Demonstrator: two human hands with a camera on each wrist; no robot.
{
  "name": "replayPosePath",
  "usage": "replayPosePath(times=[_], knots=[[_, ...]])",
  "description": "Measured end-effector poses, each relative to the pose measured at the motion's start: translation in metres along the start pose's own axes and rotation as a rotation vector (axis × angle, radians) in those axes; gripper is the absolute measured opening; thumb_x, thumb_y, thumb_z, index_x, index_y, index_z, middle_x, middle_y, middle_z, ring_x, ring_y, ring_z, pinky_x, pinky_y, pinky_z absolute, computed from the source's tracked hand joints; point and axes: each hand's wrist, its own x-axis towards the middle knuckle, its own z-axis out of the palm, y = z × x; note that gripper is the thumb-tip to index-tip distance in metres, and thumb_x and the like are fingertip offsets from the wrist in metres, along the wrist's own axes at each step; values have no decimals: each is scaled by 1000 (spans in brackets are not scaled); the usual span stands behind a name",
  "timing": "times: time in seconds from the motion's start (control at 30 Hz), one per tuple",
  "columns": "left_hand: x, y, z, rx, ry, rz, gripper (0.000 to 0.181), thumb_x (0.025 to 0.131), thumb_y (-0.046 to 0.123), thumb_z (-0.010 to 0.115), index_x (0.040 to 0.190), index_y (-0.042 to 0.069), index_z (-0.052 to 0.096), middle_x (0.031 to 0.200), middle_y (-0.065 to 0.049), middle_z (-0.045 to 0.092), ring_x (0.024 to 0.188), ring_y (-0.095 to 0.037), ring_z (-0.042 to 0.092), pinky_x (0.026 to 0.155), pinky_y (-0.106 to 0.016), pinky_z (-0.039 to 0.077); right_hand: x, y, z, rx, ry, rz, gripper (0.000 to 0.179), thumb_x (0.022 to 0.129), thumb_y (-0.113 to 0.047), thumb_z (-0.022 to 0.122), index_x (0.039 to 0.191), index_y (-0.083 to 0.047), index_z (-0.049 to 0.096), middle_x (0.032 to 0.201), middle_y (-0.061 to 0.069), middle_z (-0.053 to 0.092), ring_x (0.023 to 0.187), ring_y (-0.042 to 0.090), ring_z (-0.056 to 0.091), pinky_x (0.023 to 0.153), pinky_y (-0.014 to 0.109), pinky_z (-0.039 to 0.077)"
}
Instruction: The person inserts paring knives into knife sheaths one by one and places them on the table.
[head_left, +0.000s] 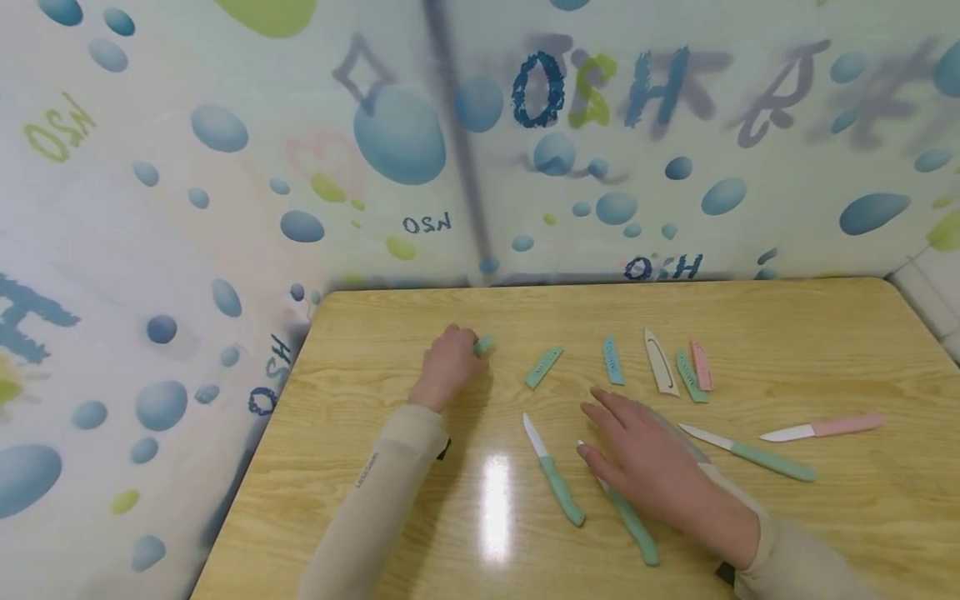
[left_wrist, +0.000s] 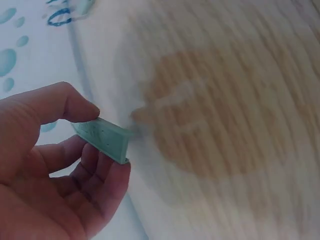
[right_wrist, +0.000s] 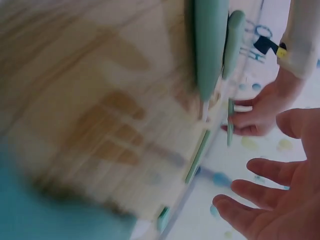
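At the far left of the table, my left hand [head_left: 450, 362] pinches a green knife sheath [left_wrist: 107, 140] between thumb and fingers, its end pointing away from the palm. My right hand [head_left: 637, 454] is spread with loose fingers over the knives and holds nothing. Beneath it lies a green-handled knife [head_left: 633, 525], its blade partly hidden by the fingers. To the left of that is another green-handled knife [head_left: 558, 483], white blade pointing away. A pale grey shape [head_left: 682, 433] shows partly from behind the right hand.
Loose sheaths lie along the back: green [head_left: 543, 367], blue [head_left: 613, 362], white [head_left: 660, 363], a second green [head_left: 688, 375] and pink [head_left: 701, 367] side by side. On the right are bare-bladed knives, one green-handled [head_left: 772, 461], one pink-handled [head_left: 847, 425]. A patterned wall covering [head_left: 480, 200] borders the table.
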Motion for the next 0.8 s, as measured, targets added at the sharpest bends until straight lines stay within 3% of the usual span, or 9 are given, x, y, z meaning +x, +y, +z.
replayPosePath(times=[0.17,0.37,0.57,0.7,0.8], knots=[[-3,-2,-5,-235,21,61,29,93,11,71,120,0,72,111,-13,71,95,-26,65,84,-43,58,6,-14,9,-52,16,-48,50,96,-30,76,135,-2,62,144,19,57,130,38,56,101,54,54],[-11,-3,-8,-500,27,127,36,96,12,68,130,1,68,115,-11,74,104,-26,69,87,-41,60,11,-24,18,-112,-33,-122,43,95,-31,78,125,-2,69,123,11,67,112,28,65,93,43,58],[-20,-6,-7,-725,40,128,45,99,14,67,142,2,60,108,-10,71,101,-28,69,85,-38,58,14,-32,26,-187,-63,-186,35,95,-37,76,104,-3,72,96,6,67,80,19,61,70,33,56],[-23,-6,-5,-943,27,108,41,101,11,67,140,-2,61,113,-16,70,102,-32,71,86,-36,61,16,-36,28,-183,-72,-170,36,94,-39,78,87,-6,64,80,3,59,63,14,52,51,26,47],[-24,-7,-4,-1087,16,75,40,101,6,66,139,-3,60,119,-18,71,103,-29,72,86,-33,62,17,-40,29,-181,-82,-142,39,94,-40,77,82,-8,60,73,0,54,56,11,47,44,25,40]])
